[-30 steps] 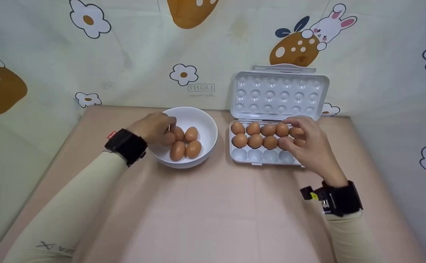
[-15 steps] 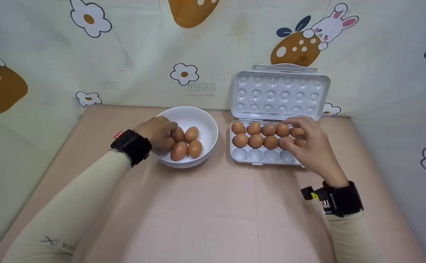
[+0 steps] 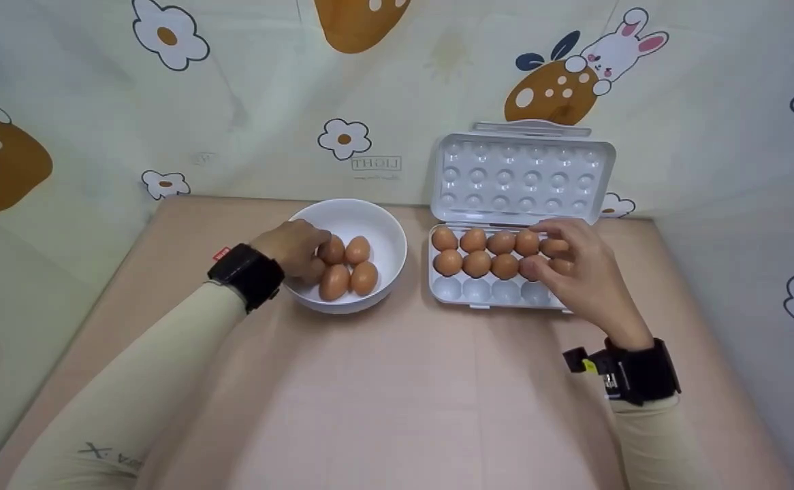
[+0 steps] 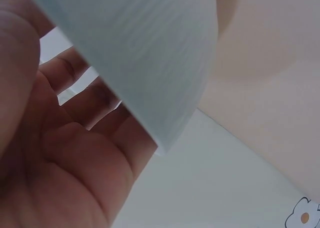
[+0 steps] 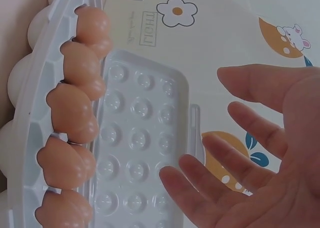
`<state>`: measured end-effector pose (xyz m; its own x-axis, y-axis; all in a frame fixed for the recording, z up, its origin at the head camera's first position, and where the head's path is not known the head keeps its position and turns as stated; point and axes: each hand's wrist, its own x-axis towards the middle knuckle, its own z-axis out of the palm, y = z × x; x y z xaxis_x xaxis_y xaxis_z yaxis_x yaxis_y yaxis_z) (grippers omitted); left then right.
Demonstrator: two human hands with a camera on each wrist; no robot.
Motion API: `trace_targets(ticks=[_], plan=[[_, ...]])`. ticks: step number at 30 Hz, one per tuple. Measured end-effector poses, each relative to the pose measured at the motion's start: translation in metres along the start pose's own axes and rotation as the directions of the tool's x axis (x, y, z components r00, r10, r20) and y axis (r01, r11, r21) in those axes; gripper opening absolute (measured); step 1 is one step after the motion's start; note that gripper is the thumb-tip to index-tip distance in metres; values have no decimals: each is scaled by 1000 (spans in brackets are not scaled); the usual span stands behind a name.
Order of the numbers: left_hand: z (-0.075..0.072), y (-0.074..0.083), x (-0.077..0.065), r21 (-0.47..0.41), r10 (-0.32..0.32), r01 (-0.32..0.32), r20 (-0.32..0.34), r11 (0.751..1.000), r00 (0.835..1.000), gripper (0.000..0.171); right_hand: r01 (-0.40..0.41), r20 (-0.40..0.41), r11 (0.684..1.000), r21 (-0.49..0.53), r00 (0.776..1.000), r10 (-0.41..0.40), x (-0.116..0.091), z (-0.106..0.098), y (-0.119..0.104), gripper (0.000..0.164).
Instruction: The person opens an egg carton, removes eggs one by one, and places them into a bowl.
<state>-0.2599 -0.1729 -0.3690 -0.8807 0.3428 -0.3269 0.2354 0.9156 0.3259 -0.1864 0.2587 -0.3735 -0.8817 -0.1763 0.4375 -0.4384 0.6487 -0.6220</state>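
Note:
Over the left rim of a white bowl [image 3: 387,262] my left hand [image 3: 288,248] reaches in, its fingers curled around a brown egg [image 3: 312,271]. Several more eggs [image 3: 334,282] lie beside it in the bowl. The left wrist view shows the bowl's outer wall [image 4: 145,53] hiding the fingertips and the egg. My right hand [image 3: 584,272] hovers above the right end of a white egg carton [image 3: 462,304], thumb and fingers spread apart, nothing between them. Brown eggs [image 5: 72,113] fill the carton's back and middle rows; the visible front-row cups [image 3: 477,290] hold none.
The dimpled carton lid [image 3: 523,173] stands raised against the patterned backdrop [image 3: 254,102] behind the table. Bowl and carton stand side by side near the back edge of the pinkish-beige table [image 3: 397,401], with a narrow gap between them.
My left hand has moved slightly right and deeper into the bowl, and the egg at its fingers sits lower. My right hand has stayed nearly still.

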Motion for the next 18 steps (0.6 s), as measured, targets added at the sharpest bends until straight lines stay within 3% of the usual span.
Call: trace_targets(ticks=[9, 14, 18], plan=[[-4, 2, -6, -8, 24, -24, -36, 1000, 999, 25, 40, -33, 990, -131, 998, -45, 0, -14, 7, 46], [-9, 10, -9, -2, 50, -51, -78, 999, 996, 23, -15, -14, 987, -157, 1000, 13, -3, -24, 12, 47], [-10, 21, -12, 25, 113, -110, -168, 994, 979, 26, -50, 16, 981, -187, 998, 54, -6, -31, 16, 48]])
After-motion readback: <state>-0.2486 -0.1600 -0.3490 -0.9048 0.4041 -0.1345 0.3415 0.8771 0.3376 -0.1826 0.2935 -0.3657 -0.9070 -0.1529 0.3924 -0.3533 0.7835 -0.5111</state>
